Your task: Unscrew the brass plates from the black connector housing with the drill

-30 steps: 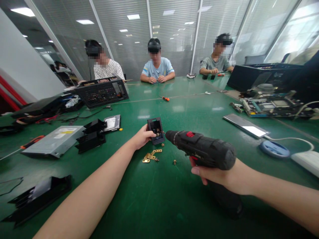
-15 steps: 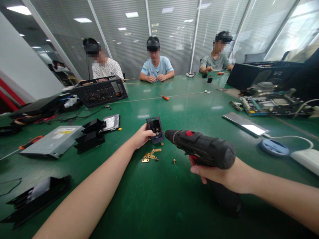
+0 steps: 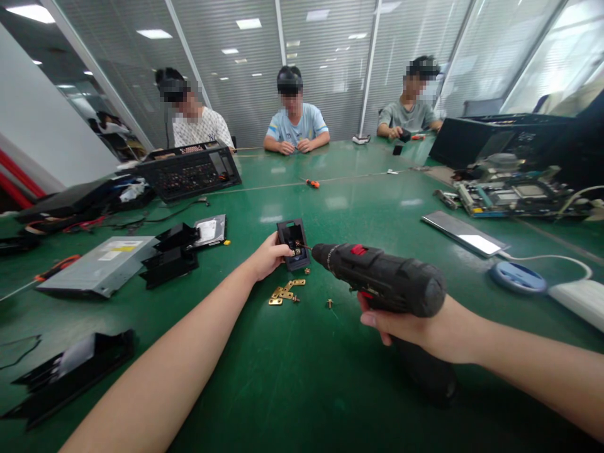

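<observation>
My left hand (image 3: 270, 257) is closed on the left side of a small black plastic housing (image 3: 298, 259), thumb over its edge. Brass-coloured parts show inside the open box. A black power drill (image 3: 377, 274) with red buttons is gripped in my right hand (image 3: 419, 333), its chuck pointing left. The thin bit reaches the right side of the housing; whether it sits on a screw I cannot tell. Just below lie several brass strips (image 3: 285, 292) with holes, and a few loose screws (image 3: 329, 303) are on the green tabletop.
To the left are a silver drive box (image 3: 97, 267), black brackets (image 3: 172, 267) and a hard drive (image 3: 211, 230). A phone (image 3: 462, 234), a blue disc (image 3: 519, 278) and a circuit board (image 3: 516, 192) lie right. An orange-handled screwdriver (image 3: 312, 184) lies ahead. Three people sit across the table.
My hands, the housing and the drill hold almost the same position. Across the table, the person at the right now has a small black part in hand.
</observation>
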`<state>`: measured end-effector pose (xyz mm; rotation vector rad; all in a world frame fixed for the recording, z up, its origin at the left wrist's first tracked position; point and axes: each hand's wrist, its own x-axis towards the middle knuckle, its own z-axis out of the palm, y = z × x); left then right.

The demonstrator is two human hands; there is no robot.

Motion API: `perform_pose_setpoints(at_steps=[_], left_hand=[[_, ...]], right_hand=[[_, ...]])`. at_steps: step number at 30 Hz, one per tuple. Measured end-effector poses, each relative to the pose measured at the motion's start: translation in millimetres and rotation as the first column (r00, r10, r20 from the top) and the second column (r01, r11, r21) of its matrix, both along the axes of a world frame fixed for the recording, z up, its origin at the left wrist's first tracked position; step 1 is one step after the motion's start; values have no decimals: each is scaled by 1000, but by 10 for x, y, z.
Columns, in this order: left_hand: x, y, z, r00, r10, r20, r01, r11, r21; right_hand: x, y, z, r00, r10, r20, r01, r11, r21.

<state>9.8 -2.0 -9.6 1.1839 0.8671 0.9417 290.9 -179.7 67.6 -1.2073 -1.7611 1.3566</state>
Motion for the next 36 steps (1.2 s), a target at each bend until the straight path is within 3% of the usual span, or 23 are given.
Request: perform_pose_setpoints(at_steps=[36], left_hand=[[71, -28, 17, 997, 57, -56, -53, 996, 72]], right_hand=[[-20, -10, -18, 1000, 3, -27, -4, 1000, -29]])
